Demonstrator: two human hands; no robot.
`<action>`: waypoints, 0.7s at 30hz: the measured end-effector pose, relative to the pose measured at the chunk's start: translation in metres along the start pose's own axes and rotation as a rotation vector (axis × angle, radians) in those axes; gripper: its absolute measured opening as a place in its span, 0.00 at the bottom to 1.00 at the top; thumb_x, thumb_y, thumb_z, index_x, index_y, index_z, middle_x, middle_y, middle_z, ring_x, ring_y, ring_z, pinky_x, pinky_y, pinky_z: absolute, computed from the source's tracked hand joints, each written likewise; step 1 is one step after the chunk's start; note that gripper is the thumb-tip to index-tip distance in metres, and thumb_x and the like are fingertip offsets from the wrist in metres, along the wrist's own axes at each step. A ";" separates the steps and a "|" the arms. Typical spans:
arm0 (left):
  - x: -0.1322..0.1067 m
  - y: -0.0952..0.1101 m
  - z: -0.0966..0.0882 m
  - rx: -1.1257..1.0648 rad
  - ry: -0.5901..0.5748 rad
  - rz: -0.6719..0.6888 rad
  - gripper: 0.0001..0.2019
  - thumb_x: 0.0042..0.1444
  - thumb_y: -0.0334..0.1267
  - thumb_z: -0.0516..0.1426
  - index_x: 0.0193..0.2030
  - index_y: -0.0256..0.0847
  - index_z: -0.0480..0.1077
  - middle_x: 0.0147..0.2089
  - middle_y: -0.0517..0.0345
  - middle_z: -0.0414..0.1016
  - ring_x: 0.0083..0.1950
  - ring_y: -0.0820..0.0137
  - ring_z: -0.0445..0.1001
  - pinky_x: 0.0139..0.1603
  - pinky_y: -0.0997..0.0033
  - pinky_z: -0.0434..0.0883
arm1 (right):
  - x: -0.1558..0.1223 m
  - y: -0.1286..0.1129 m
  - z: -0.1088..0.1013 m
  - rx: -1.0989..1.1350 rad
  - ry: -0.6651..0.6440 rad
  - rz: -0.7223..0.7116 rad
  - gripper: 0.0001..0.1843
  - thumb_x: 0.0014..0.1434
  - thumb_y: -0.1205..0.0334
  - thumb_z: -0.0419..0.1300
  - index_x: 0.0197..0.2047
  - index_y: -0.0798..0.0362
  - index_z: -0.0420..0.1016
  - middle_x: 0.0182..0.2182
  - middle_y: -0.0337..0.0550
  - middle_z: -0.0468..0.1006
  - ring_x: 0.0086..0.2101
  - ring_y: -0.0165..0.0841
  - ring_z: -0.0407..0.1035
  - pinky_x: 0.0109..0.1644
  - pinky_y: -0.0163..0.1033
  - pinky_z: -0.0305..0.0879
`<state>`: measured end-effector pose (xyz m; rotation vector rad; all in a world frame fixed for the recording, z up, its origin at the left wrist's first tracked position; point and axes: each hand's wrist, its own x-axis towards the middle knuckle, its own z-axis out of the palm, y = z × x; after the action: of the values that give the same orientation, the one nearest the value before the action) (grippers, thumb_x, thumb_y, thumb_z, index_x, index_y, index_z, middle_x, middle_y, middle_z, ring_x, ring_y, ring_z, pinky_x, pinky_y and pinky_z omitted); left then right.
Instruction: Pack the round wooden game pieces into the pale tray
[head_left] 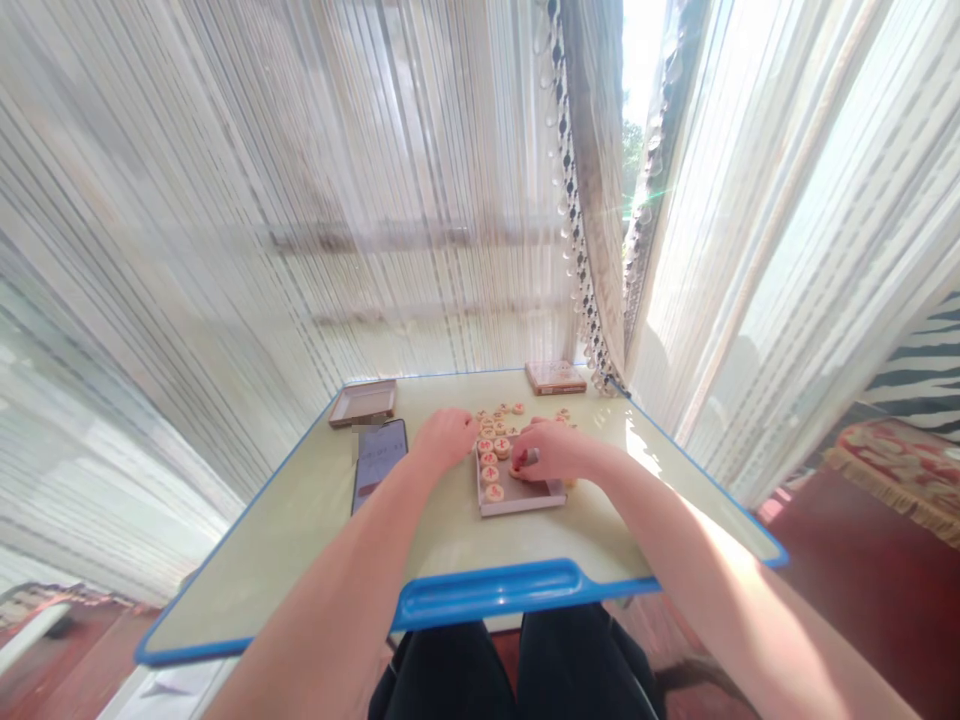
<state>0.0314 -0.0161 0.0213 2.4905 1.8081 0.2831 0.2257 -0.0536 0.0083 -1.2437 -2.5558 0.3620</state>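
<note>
Trousers (600, 670), dark, show nearest, below the worktop (292, 570). Beyond its near edge lies a shallow box (523, 507), with round pieces (494, 493) marked in red running down its left wall and another beside the far end of that row. A phone (382, 458) lies well to the left, partly behind the left forearm. Loose pieces (488, 428) cluster just past the box, some hidden by the right hand (551, 450). Farther off, an upturned lid (363, 402) sits at the far left corner and a flat case (555, 378) towards the far right, before a string curtain (420, 200).

A blue rim (491, 592), grooved in the middle, bounds the near side; pale surface stretches from it to the box, and on to the right edge.

Both forearms reach in from the lower corners. The right hand bends down over the box, its grip narrow, fingertips at a piece; whether it is pinched, I cannot tell. The left hand (448, 437) curls by the box's far left corner, palm down; its grip is too hidden to tell.
</note>
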 end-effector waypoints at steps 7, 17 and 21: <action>-0.002 0.002 0.002 0.012 0.059 0.022 0.16 0.54 0.36 0.44 0.26 0.39 0.71 0.30 0.52 0.75 0.31 0.70 0.70 0.30 0.73 0.63 | 0.004 -0.002 0.006 -0.011 0.030 -0.011 0.08 0.47 0.66 0.59 0.31 0.47 0.79 0.33 0.40 0.76 0.38 0.34 0.66 0.39 0.34 0.59; -0.001 0.002 0.003 0.146 0.084 0.012 0.17 0.55 0.37 0.43 0.32 0.40 0.73 0.35 0.50 0.76 0.36 0.66 0.73 0.35 0.70 0.66 | 0.010 0.003 0.016 -0.022 0.098 -0.046 0.09 0.49 0.67 0.59 0.33 0.47 0.78 0.32 0.40 0.75 0.35 0.32 0.66 0.36 0.33 0.58; -0.005 0.004 0.001 0.163 0.077 0.006 0.18 0.56 0.37 0.42 0.32 0.40 0.73 0.35 0.49 0.76 0.36 0.64 0.73 0.34 0.69 0.66 | 0.011 0.004 0.017 -0.011 0.106 -0.056 0.09 0.49 0.67 0.59 0.33 0.48 0.78 0.32 0.40 0.75 0.35 0.32 0.67 0.36 0.33 0.59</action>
<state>0.0343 -0.0218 0.0208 2.6281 1.9269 0.2437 0.2161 -0.0438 -0.0074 -1.1608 -2.4998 0.2624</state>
